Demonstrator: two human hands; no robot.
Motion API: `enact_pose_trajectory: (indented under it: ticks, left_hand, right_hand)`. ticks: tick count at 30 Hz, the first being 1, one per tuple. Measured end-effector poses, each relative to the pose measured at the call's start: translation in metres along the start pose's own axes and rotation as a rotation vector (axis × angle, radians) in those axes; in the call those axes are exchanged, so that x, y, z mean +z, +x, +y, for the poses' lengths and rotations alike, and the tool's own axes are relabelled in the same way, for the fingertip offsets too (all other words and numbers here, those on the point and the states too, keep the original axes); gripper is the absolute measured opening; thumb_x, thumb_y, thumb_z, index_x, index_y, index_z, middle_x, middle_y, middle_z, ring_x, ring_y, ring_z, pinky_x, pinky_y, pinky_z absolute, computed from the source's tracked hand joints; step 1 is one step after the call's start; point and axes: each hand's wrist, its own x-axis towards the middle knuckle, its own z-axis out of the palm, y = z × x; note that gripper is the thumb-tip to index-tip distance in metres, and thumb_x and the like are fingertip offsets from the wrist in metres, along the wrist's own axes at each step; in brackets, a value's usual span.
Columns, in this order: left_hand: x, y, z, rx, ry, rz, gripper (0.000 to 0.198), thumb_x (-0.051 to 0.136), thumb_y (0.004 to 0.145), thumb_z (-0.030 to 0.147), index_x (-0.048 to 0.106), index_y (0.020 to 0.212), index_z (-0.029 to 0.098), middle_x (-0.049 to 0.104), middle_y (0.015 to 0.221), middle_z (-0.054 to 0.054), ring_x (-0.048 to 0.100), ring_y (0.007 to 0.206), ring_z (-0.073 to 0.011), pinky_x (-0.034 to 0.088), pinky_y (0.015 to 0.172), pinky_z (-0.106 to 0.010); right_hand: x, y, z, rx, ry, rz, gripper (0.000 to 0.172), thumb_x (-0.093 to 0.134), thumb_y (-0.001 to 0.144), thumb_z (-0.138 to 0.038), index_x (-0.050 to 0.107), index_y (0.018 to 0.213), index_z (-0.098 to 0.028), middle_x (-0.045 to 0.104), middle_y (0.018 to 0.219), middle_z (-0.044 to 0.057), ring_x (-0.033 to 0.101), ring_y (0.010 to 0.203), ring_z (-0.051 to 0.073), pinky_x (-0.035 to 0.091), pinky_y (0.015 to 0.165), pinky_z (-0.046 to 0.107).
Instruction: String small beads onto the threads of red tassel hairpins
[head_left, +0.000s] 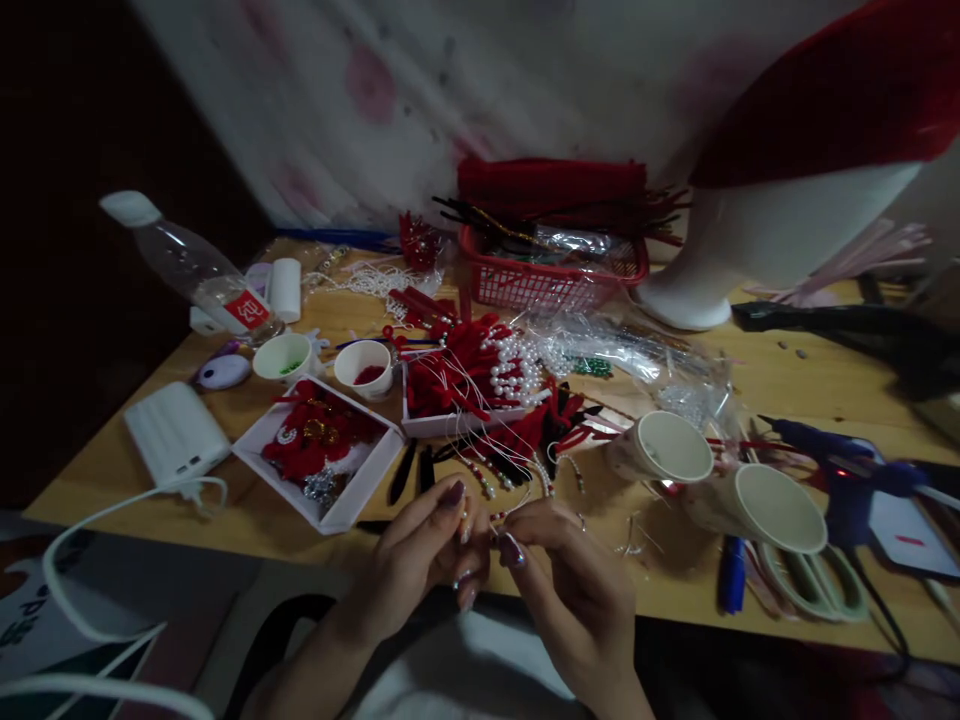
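Close together at the table's front edge, my left hand (420,550) and my right hand (566,575) are both pinched closed. What lies between the fingers of each is too small and dim to make out. Just beyond them are thin white strings with red and white beads (480,478). Behind these, a white box (450,425) holds red fuzzy pieces, with white pearl beads (516,370) at its right side. Another white box (364,485), to the left of my hands, contains red pieces with gold and silver bits.
Paper cups (675,447) (780,507), a blue glue gun (832,450), scissors (814,585) and a blue marker (732,575) are right. Left are a power bank (178,435), a bottle (187,262) and two cups (285,358) (364,368). A red basket (551,285) stands behind.
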Motion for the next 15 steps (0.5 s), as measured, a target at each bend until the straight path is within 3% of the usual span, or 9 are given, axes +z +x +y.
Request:
enact_pose_trajectory:
  ticks: [6, 15]
  left_hand:
    - [-0.0017, 0.0007, -0.0041, -0.04, 0.046, 0.009, 0.042, 0.061, 0.089, 0.053, 0.051, 0.069, 0.017, 0.045, 0.055, 0.005, 0.039, 0.042, -0.0052, 0.038, 0.039, -0.016]
    - [-0.0013, 0.0014, -0.005, -0.059, 0.226, 0.058, 0.039, 0.062, 0.09, 0.05, 0.053, 0.07, 0.017, 0.044, 0.051, 0.007, 0.04, 0.045, -0.006, 0.037, 0.043, -0.016]
  right_hand:
    - [-0.0034, 0.0013, -0.0058, 0.108, 0.127, -0.083, 0.014, 0.057, 0.095, -0.012, 0.063, 0.091, -0.023, 0.063, 0.082, -0.001, 0.058, 0.077, 0.012, 0.046, 0.071, 0.024]
    - [-0.0042, 0.0, -0.0015, 0.242, 0.194, -0.15, 0.013, 0.055, 0.098, -0.024, 0.062, 0.087, -0.021, 0.064, 0.084, 0.004, 0.06, 0.078, 0.017, 0.046, 0.073, 0.032]
